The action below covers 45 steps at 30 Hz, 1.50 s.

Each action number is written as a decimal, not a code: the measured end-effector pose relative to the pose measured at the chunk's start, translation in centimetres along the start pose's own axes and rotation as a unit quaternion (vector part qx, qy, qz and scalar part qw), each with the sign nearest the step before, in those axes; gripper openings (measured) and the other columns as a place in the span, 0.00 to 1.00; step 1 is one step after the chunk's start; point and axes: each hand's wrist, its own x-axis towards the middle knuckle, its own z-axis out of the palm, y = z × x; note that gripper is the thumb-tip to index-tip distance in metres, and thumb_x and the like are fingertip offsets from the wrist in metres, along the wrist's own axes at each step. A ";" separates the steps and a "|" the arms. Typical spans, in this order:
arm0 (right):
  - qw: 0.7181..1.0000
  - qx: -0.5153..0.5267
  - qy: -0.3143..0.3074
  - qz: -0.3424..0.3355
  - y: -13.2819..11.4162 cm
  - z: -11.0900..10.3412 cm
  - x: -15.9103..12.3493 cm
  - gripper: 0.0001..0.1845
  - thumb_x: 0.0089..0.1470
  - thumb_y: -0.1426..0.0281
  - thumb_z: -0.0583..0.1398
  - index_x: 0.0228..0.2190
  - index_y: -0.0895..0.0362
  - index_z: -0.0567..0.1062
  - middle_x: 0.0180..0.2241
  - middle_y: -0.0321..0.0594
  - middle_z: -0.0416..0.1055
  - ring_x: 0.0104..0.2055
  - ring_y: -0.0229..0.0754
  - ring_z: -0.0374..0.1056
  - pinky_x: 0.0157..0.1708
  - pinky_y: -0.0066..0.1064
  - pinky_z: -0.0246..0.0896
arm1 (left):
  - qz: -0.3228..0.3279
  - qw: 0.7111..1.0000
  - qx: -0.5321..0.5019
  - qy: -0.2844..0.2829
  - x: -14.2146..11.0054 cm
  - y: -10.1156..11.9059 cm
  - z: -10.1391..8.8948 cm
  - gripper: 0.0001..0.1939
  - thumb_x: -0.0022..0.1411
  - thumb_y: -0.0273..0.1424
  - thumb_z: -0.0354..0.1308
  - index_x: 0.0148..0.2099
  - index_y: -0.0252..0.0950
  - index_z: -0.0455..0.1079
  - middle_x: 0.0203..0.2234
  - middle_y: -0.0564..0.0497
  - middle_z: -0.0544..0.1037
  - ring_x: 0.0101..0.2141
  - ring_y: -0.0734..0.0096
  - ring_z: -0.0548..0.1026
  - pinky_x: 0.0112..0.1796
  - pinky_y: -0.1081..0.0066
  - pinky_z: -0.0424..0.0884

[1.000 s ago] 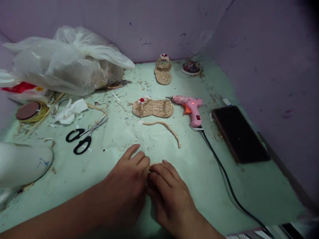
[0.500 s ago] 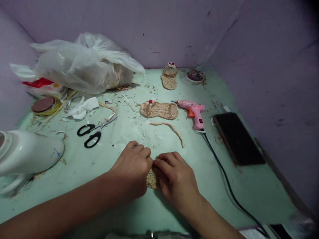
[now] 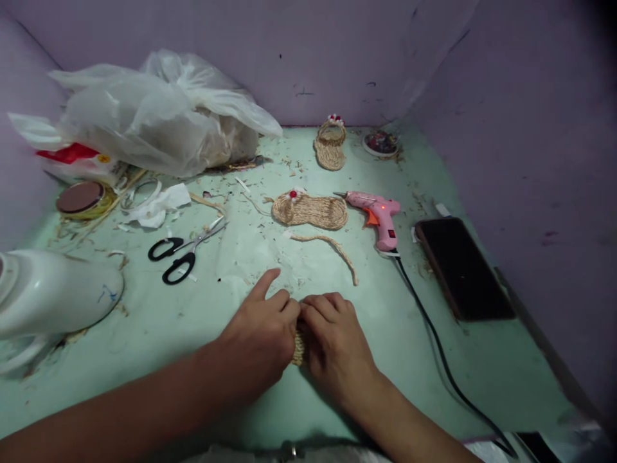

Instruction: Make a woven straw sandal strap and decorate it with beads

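Note:
A small woven twine sole (image 3: 299, 347) lies between my two hands near the table's front, mostly covered by them. My left hand (image 3: 270, 331) is closed on its left side, the index finger pointing away from the rest. From the right, my right hand (image 3: 337, 341) grips the same piece with bent fingers, its fingertips meeting those of the left. Just beyond is a loose length of braided twine (image 3: 332, 243). Behind that rests a twine slipper sole (image 3: 311, 211) with a red bead and white beads, its right end close to a pink glue gun's (image 3: 378, 215) nozzle.
Black-handled scissors (image 3: 180, 257) lie open at left, near a white jug (image 3: 62, 289) on its side. A plastic bag (image 3: 159, 116) fills the back left. A finished small slipper (image 3: 330, 151) and a dish of beads (image 3: 380, 143) stand behind. A phone (image 3: 463, 267) and the glue gun's cord (image 3: 434, 334) are at right.
My left index finger has stretched out forward, and less of the woven sole shows between my hands. The whole view has shifted slightly.

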 end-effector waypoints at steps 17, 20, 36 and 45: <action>0.984 -0.121 0.064 0.118 -1.1 -0.2 -2.9 0.08 0.54 0.68 0.54 0.27 0.55 0.72 0.22 0.37 0.72 0.22 0.44 0.67 0.22 0.32 0.48 | -0.389 0.879 -0.246 -0.127 -5.7 1.0 -3.1 0.18 0.61 0.38 0.45 0.27 0.37 0.72 0.17 0.51 0.74 0.21 0.68 0.70 0.24 0.71 0.59; 0.990 -0.098 0.037 0.099 -1.1 0.0 -2.9 0.10 0.55 0.69 0.53 0.26 0.54 0.73 0.22 0.35 0.72 0.22 0.42 0.69 0.22 0.31 0.48 | -0.392 0.866 -0.280 -0.133 -4.6 2.5 -2.2 0.14 0.60 0.35 0.47 0.31 0.37 0.72 0.19 0.52 0.75 0.22 0.68 0.70 0.24 0.72 0.57; 0.977 -0.094 0.187 -0.050 -0.7 -0.5 2.2 0.17 0.55 0.75 0.51 0.45 0.63 0.71 0.41 0.53 0.73 0.41 0.49 0.68 0.37 0.40 0.68 | -0.398 0.908 -0.128 -0.028 -2.0 -0.4 -1.4 0.16 0.63 0.33 0.42 0.34 0.36 0.71 0.26 0.43 0.79 0.30 0.55 0.77 0.27 0.67 0.59; 0.972 -0.004 0.235 -0.026 -0.3 0.3 2.5 0.13 0.55 0.75 0.55 0.42 0.57 0.74 0.40 0.46 0.74 0.42 0.44 0.70 0.40 0.35 0.69 | -0.376 0.862 -0.300 0.160 -2.0 -1.2 0.7 0.12 0.62 0.35 0.47 0.40 0.36 0.68 0.21 0.54 0.73 0.22 0.72 0.70 0.27 0.74 0.64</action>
